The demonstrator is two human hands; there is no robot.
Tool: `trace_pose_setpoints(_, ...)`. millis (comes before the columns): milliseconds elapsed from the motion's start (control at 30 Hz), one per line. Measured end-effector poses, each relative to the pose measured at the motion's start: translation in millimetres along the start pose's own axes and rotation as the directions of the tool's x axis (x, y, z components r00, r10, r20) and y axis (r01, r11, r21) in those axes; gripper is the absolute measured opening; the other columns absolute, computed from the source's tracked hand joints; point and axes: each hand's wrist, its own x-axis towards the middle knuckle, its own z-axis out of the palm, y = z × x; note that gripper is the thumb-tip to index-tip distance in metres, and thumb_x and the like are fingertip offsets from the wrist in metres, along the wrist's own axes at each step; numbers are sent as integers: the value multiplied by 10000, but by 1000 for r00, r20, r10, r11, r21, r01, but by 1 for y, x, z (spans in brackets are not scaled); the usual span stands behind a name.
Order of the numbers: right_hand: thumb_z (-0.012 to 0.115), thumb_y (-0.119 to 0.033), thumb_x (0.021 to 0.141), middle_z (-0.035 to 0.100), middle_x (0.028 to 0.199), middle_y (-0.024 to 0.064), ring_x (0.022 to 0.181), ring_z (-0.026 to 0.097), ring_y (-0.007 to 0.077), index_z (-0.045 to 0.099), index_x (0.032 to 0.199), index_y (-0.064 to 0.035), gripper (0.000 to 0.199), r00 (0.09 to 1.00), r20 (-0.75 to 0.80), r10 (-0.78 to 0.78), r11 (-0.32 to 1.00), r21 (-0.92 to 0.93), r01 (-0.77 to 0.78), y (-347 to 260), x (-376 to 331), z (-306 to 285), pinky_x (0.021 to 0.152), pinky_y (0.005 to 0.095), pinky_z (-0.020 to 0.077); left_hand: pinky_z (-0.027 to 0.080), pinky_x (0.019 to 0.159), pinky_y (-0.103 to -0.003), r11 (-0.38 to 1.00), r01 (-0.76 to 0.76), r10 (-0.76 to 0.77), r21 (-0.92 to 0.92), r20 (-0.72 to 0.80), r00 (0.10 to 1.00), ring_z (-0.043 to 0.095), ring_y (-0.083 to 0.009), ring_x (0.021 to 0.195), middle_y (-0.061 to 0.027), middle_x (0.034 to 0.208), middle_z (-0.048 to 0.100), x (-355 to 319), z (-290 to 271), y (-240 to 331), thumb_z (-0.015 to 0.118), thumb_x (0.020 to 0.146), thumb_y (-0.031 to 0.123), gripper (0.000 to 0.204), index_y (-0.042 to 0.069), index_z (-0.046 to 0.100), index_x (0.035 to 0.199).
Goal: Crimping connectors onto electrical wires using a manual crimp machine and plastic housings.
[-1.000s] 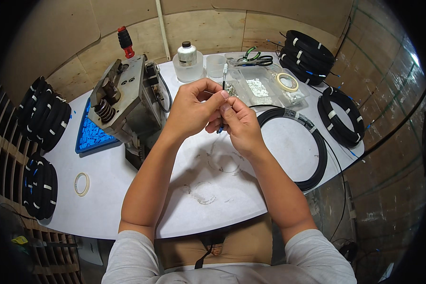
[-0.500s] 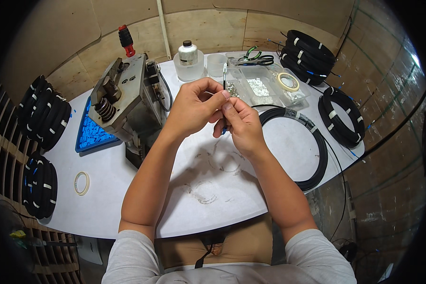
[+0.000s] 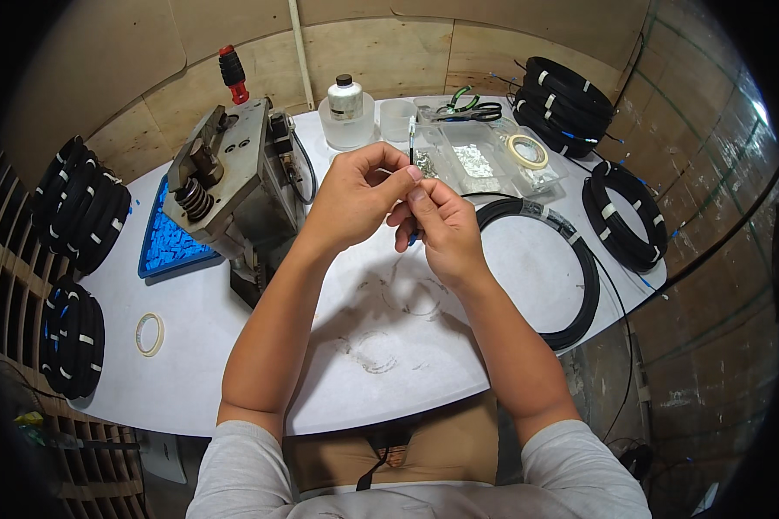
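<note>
Over the middle of the white table, my left hand (image 3: 352,195) and my right hand (image 3: 448,227) meet, both closed in a pinch. Between them stands a thin black cable end (image 3: 412,145), pointing up, with a small white and metallic connector at its tip. My left thumb and forefinger grip it just below its exposed black length. Right beside them, my right thumb and forefinger pinch the cable lower down, where fingers mostly hide it. Something small and blue (image 3: 416,237) peeks out beneath my right fingers. A black cable coil (image 3: 587,290) lies right of my right hand.
A metal press (image 3: 251,164) stands left, by a blue tray (image 3: 150,269) of small blue pieces. Behind my hands are a clear parts box (image 3: 449,162), pliers (image 3: 472,110) and a bottle (image 3: 344,102). Tape (image 3: 150,335) and more cable coils (image 3: 74,337) sit left; others (image 3: 625,216) sit right.
My hands stay almost in place on the cable end. The right fingers have shifted very slightly, and the blue bit beneath them sits a little differently.
</note>
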Motion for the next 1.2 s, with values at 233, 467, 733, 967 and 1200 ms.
trace_pose_setpoints(233,473,-278,1011,637,759,62,541,560,100,578,916,-30,285,1000,-22,11,1000,-6,-11,0,0,0,507,217,462,441,541,-224,1000,10,-10,-3,-9,1000,548,-64,608,-39,718,629,-1,0,1,651,887,129,165,-27,609,854)
trace_pose_setpoints(467,431,-272,1025,577,704,36,549,533,95,563,936,-34,286,1000,14,-10,1000,16,10,5,1,-2,521,230,462,457,541,-234,999,30,-29,-13,16,999,554,-74,588,-52,706,633,-2,1,6,649,888,124,163,-27,604,849)
trace_pose_setpoints(733,431,-326,1020,491,653,0,549,493,88,547,908,-59,313,999,24,46,998,35,-47,2,1,-2,522,224,433,471,556,-242,999,36,-34,-40,47,998,564,-79,622,-59,713,641,-1,-3,2,661,872,116,154,-28,616,838)
trace_pose_setpoints(967,434,-330,1017,472,638,-7,540,476,83,540,893,-66,311,997,64,53,996,63,-57,0,1,-7,519,219,422,509,614,-247,999,38,-35,-38,57,998,597,-89,655,-56,725,650,-1,-2,4,673,866,127,153,-20,630,863)
trace_pose_setpoints(1200,472,-334,1007,488,633,-7,536,460,64,544,854,-66,317,999,3,32,999,25,-32,-3,0,-2,498,210,416,524,647,-263,996,58,-53,-74,71,996,610,-99,672,-65,755,651,-3,-1,8,661,880,124,155,-27,624,876)
